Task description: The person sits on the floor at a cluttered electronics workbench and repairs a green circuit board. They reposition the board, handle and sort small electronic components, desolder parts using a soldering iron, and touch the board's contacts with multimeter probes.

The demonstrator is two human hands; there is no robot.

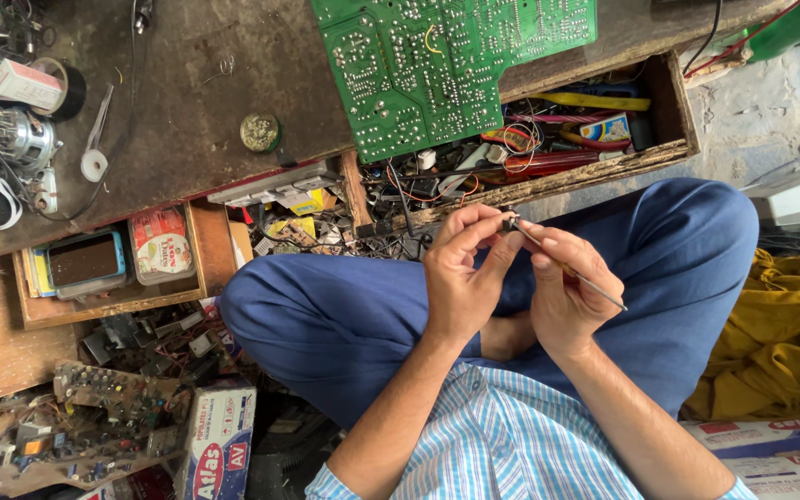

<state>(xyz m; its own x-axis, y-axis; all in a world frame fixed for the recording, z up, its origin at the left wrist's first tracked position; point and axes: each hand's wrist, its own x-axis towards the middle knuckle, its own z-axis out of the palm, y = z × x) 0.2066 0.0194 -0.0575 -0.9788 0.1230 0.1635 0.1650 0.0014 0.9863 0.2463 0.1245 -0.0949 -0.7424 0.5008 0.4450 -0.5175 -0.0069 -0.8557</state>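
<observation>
We pinch a tiny dark component (pixel 509 222) in our left hand (pixel 463 268) fingertips (light, easily dropped, we judge) while our right hand (pixel 568 292) grips a thin stiff probe (pixel 571 272) mid-shaft.

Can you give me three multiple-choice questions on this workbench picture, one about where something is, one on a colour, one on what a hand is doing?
1. Where does the green circuit board lie?
A. On the person's lap
B. On the dark bench top, jutting over the open drawer
C. On the yellow cloth

2. What colour are the person's trousers?
A. Blue
B. Grey
C. Brown

3. What is the right hand doing?
A. Resting flat on a knee
B. Holding a thin rod-like tool, its tip at the small part pinched by the left hand
C. Hanging empty

Answers:
1 B, the board sits at the bench edge above the cluttered drawer.
2 A, both folded legs are blue.
3 B, the tool runs through the right fingers to the part in the left fingertips.
</observation>
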